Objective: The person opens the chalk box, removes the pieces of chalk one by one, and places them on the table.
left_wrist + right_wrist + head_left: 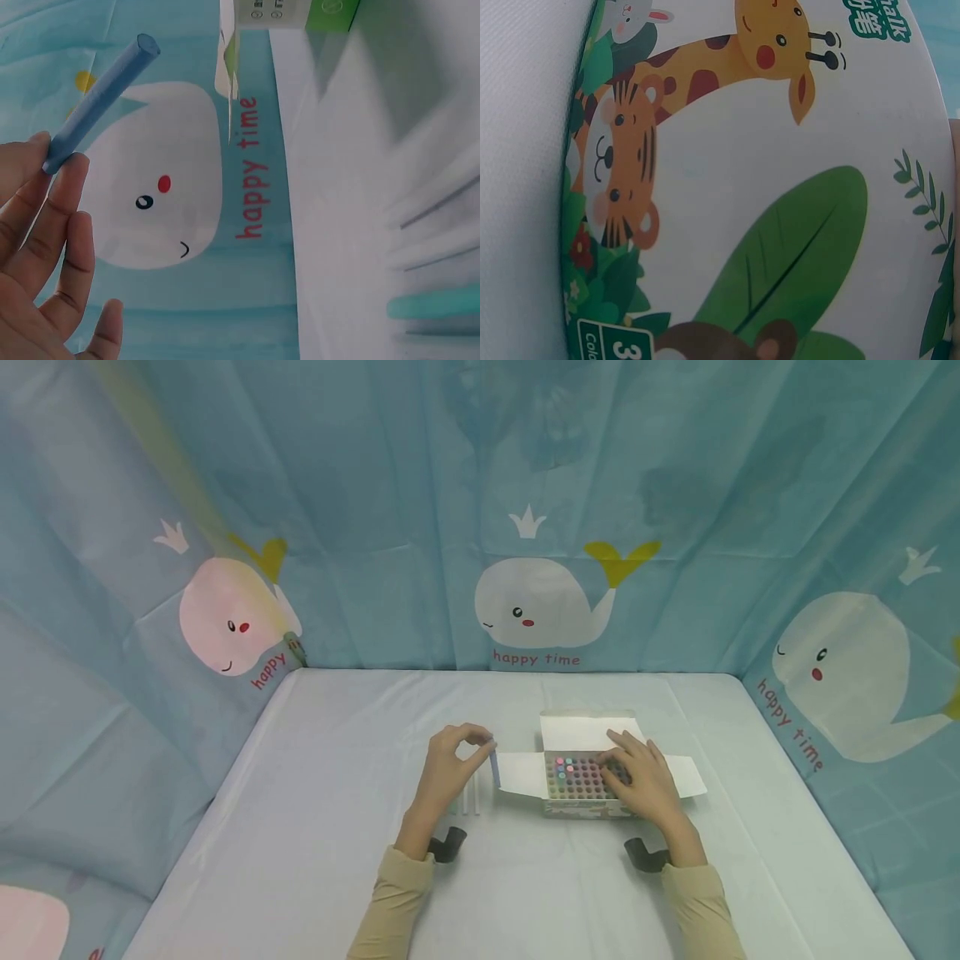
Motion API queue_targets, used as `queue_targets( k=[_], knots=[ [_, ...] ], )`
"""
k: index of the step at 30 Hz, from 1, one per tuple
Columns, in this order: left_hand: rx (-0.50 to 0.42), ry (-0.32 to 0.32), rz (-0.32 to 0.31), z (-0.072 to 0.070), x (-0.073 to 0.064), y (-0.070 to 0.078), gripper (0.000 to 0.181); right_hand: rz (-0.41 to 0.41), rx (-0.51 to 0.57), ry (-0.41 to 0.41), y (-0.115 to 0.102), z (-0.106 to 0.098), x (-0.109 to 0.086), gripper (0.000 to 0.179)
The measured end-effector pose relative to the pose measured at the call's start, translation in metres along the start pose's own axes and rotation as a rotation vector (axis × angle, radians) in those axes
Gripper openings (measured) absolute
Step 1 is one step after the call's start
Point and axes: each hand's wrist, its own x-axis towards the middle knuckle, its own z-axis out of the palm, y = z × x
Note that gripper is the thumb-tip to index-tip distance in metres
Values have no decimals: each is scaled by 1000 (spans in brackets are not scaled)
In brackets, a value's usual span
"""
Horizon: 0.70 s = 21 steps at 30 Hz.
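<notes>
Head view: left hand (447, 774) pinches a blue chalk (494, 766) above chalks laid out (470, 799) on the surface (315, 827); right hand (643, 779), fingers relaxed, rests on the mostly full box (581, 781)

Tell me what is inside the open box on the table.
The box holds upright chalk sticks, their pink, green and purple ends showing. The right hand rests over its right part, hiding what lies beneath.

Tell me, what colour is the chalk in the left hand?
Blue. The chalk shows best in the left wrist view.
</notes>
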Motion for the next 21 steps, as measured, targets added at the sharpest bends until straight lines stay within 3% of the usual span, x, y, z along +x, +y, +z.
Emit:
queue_targets(
  k=[12,21],
  knots=[
    [65,-27,-90,-16,-1,-19,13,7,5,-1,-1,0,0,12],
    [97,-54,-246,-34,-4,-40,15,1,-8,2,0,1,0,12]
  ],
)
